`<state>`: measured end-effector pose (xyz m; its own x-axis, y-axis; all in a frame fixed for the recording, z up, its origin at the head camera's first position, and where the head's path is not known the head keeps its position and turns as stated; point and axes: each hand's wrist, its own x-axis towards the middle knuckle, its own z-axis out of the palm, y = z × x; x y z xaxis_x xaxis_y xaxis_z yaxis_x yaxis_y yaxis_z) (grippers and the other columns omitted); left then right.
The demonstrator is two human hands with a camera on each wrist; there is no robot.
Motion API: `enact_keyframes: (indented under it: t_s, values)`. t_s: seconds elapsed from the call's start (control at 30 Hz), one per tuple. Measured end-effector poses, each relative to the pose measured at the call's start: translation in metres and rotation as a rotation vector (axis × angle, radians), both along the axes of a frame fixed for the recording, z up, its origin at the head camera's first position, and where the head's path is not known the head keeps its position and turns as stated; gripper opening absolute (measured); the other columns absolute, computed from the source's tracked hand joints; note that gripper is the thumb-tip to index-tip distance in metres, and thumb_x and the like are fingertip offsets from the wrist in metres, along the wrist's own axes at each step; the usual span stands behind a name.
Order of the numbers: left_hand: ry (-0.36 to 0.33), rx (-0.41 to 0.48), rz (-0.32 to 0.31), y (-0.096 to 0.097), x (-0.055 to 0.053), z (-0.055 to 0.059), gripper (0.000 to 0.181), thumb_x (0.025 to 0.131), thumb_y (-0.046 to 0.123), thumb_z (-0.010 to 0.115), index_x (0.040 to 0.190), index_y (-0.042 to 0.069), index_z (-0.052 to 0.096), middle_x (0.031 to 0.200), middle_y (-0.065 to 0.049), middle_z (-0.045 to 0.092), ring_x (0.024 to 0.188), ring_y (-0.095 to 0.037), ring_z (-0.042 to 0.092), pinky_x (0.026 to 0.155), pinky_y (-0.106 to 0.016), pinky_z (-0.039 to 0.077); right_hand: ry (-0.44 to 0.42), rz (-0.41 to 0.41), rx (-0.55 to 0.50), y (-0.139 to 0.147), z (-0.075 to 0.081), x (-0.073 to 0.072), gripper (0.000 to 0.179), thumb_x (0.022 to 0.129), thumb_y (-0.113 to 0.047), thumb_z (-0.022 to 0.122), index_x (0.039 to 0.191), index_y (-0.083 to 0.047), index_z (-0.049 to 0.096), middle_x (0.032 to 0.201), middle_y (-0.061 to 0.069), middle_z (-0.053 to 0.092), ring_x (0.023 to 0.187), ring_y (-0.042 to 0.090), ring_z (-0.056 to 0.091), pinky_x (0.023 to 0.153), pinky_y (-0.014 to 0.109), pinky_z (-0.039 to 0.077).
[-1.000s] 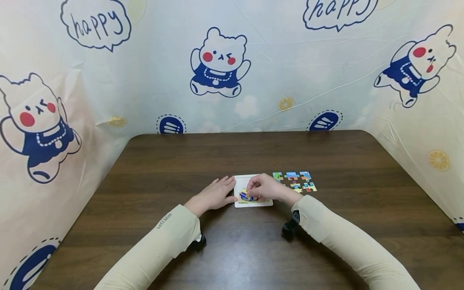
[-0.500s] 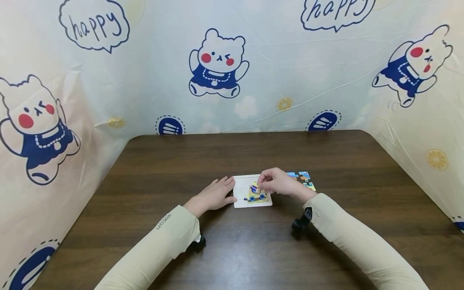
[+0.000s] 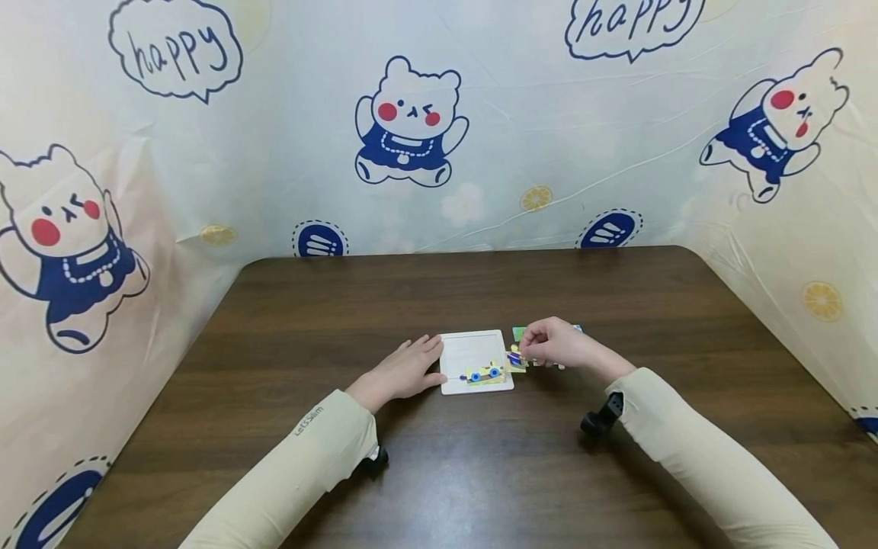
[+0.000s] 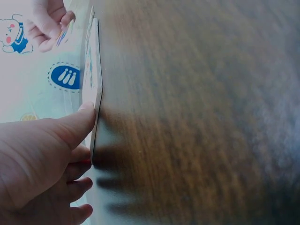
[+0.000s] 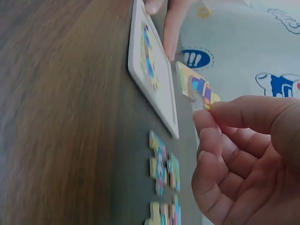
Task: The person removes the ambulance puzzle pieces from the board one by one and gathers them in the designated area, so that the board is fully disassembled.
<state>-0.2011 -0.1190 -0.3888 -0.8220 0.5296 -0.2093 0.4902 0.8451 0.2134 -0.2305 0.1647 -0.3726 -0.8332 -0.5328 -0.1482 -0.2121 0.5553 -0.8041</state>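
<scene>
A white puzzle tray (image 3: pixel 469 347) lies on the table, with a joined yellow-and-blue strip of puzzle (image 3: pixel 485 374) along its near right part. My left hand (image 3: pixel 405 370) rests at the tray's left edge, fingers extended, the thumb on its rim in the left wrist view. Between thumb and forefinger, my right hand (image 3: pixel 557 343) pinches a puzzle piece (image 5: pixel 199 86) with yellow, purple and blue print. It is held up off the table, just right of the tray. Below that hand, several loose puzzle pieces (image 5: pixel 160 161) lie on the table, partly hidden by it in the head view.
The brown wooden table (image 3: pixel 439 465) extends all around the tray. A printed cloth (image 3: pixel 521 114) with cartoon bears hangs behind its far edge. A black wrist camera (image 3: pixel 602 415) sits on the right wrist, close above the tabletop.
My right hand has moved right, from over the tray to above the loose pieces, lifting the pinched piece away from the tray. My left hand has stayed at the tray's edge.
</scene>
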Motion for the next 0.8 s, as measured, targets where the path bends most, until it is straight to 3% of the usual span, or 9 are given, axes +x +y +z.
enact_keyframes:
  t_s: [0.23, 0.8]
  values:
    - [-0.008, 0.000, 0.004, -0.001, 0.000, -0.001, 0.064, 0.094, 0.037, 0.052, 0.141, -0.001, 0.032, 0.148, -0.013, 0.025, 0.135, -0.030, 0.020, 0.107, -0.046, 0.017, -0.064, 0.001, 0.042, 0.017, -0.003, 0.001, 0.005, 0.085, -0.004, 0.060, 0.081, -0.001, 0.060, 0.068, 0.007, 0.057, 0.057, 0.017, 0.050, 0.053, 0.032, 0.046]
    - [0.000, -0.002, 0.002, -0.001, -0.001, -0.002, 0.064, 0.094, 0.038, 0.051, 0.141, 0.000, 0.032, 0.148, -0.012, 0.026, 0.135, -0.030, 0.020, 0.106, -0.046, 0.017, -0.056, 0.057, 0.102, 0.027, -0.014, 0.004, 0.006, 0.081, -0.001, 0.059, 0.076, -0.001, 0.062, 0.064, 0.002, 0.054, 0.052, 0.013, 0.049, 0.048, 0.029, 0.045]
